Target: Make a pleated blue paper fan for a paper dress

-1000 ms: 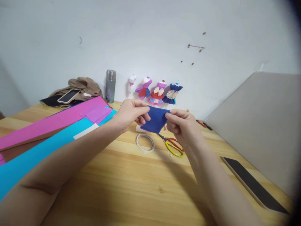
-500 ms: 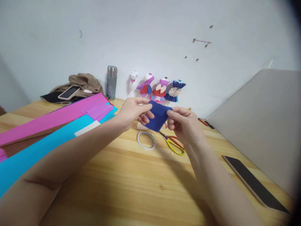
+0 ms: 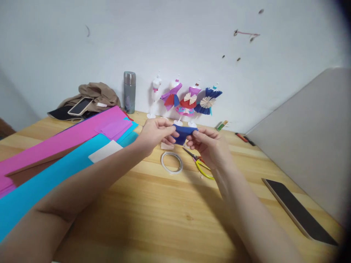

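Observation:
A small piece of dark blue paper (image 3: 181, 135) is stretched between my two hands above the table. My left hand (image 3: 157, 134) pinches its left corner between thumb and forefinger, other fingers curled behind. At the opposite corner, my right hand (image 3: 208, 143) pinches it the same way. Below the paper lie a roll of white tape (image 3: 172, 163) and scissors (image 3: 203, 169) with yellow and red handles, partly behind my right wrist. Behind it, along the wall, small white dress-form stands wear paper outfits, among them a blue pleated dress (image 3: 206, 103).
Large pink paper (image 3: 68, 133) and blue paper (image 3: 55, 175) sheets cover the left side under my forearm. A thermos (image 3: 129, 93), brown cloth (image 3: 100, 95) and a phone (image 3: 80, 106) stand behind them. A dark tablet-like device (image 3: 298, 212) lies at the right edge, beside a pale partition (image 3: 309, 138).
The blue paper has tipped, so less of its face shows and its upper edge looks folded. Both hands have come slightly closer together, and the view has shifted a little.

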{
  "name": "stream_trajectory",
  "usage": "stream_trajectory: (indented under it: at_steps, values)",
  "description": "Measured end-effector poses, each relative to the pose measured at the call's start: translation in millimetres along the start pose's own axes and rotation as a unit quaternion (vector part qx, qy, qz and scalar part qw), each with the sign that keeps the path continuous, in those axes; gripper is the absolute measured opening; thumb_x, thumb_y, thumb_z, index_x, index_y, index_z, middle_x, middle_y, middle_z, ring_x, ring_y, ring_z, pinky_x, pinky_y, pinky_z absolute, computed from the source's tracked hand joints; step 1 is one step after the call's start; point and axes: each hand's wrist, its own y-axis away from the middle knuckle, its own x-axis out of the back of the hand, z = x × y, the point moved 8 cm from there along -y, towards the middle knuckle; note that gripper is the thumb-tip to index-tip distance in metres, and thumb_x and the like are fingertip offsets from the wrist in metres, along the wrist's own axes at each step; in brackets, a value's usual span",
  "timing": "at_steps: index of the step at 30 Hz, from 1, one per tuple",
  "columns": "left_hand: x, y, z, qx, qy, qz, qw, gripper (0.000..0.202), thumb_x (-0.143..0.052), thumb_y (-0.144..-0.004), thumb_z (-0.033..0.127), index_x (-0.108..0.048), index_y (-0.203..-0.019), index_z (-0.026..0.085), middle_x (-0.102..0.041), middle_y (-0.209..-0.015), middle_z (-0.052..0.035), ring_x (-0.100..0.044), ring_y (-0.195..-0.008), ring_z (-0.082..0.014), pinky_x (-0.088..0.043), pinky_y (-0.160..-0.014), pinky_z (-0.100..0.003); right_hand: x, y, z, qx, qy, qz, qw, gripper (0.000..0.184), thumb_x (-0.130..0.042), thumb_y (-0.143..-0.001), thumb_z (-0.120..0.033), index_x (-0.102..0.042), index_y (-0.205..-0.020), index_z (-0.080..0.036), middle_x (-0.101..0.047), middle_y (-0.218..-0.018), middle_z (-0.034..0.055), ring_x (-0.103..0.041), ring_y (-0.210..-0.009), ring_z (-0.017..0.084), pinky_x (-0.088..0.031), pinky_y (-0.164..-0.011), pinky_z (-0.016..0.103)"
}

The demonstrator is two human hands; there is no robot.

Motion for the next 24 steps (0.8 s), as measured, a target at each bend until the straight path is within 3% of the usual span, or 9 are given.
stream_trajectory:
  at_steps: [10, 18, 24]
  values:
    - [6.2, -8, -14, 0.039, 0.014, 0.019, 0.999, 0.013, -0.068, -0.079, 0.011, -0.068, -0.066, 0.011, -0.072, -0.06, -0.0041, -0.063, -0.047, -0.0094, -0.055, -0.051, -0.021, -2, -4, 15, -0.016, -0.031, -0.009, 0.999, 0.029, -0.092, -0.057, -0.032, -0.068, -0.064, -0.019, -0.073, -0.063, 0.0012, -0.066, -0.052, 0.01, -0.054, -0.051, 0.019]
    - [17.6, -12, -24, 0.024, -0.006, 0.066, 0.997, 0.008, -0.071, -0.074, 0.018, -0.072, -0.069, 0.012, -0.072, -0.062, -0.0033, -0.064, -0.049, -0.0096, -0.055, -0.052, -0.021, -1, -8, 31, -0.038, -0.021, 0.0, 0.999, 0.028, -0.092, -0.057, -0.034, -0.069, -0.063, -0.019, -0.073, -0.063, 0.0026, -0.065, -0.054, 0.011, -0.052, -0.051, 0.02]
    - [23.0, -14, -29, 0.011, -0.009, 0.103, 0.995, 0.012, -0.075, -0.066, 0.023, -0.069, -0.07, 0.013, -0.067, -0.054, 0.0004, -0.062, -0.049, -0.0106, -0.055, -0.053, -0.022, 2, -11, 41, -0.048, -0.024, 0.018, 0.998, 0.027, -0.091, -0.057, -0.033, -0.069, -0.064, -0.019, -0.073, -0.062, 0.0021, -0.062, -0.051, 0.011, -0.052, -0.049, 0.022]
